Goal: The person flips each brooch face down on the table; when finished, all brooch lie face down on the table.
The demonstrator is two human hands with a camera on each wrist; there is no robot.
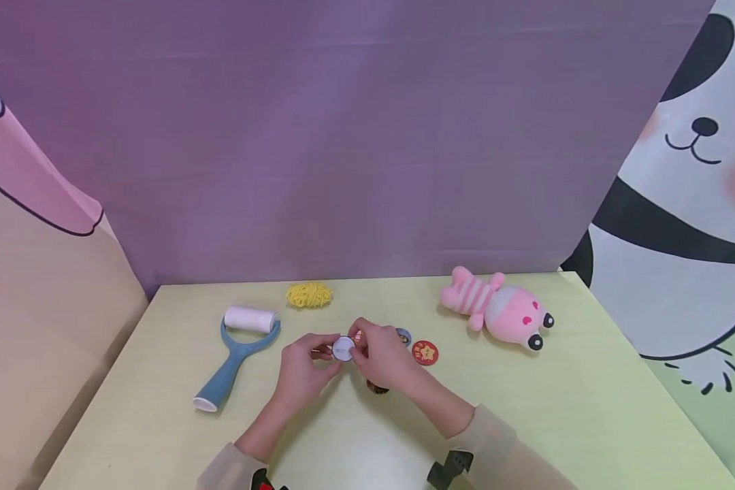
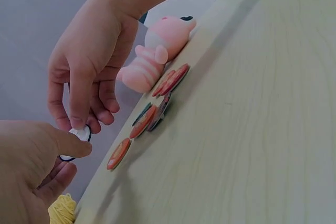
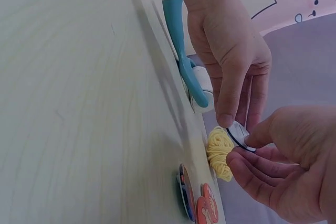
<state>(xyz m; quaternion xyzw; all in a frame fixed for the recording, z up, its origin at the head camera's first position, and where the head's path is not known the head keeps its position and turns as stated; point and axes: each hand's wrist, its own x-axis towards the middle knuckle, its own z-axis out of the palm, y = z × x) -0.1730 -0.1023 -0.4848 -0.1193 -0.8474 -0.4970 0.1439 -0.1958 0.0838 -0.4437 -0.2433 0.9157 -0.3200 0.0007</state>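
Both hands meet over the middle of the table at a small round white-faced disc point(image 1: 343, 349) with a dark rim. My left hand point(image 1: 303, 371) pinches its left side between thumb and fingers. From the right, my right hand point(image 1: 386, 354) grips the same disc, its thumb lying on the white face point(image 3: 239, 134). In the left wrist view the disc is held up above the tabletop. Beyond and beneath the right hand lie several round discs: a red one with a yellow star point(image 1: 425, 353), a blue one point(image 1: 404, 336) and a dark one point(image 1: 377, 387), partly covered by the hand.
On the left lies a blue-handled lint roller point(image 1: 235, 357) with a white roll. A bundle of yellow yarn point(image 1: 309, 295) sits near the back edge. At the back right is a pink plush toy point(image 1: 496, 306). A purple cloth point(image 1: 367, 136) hangs behind the table point(image 1: 588, 408).
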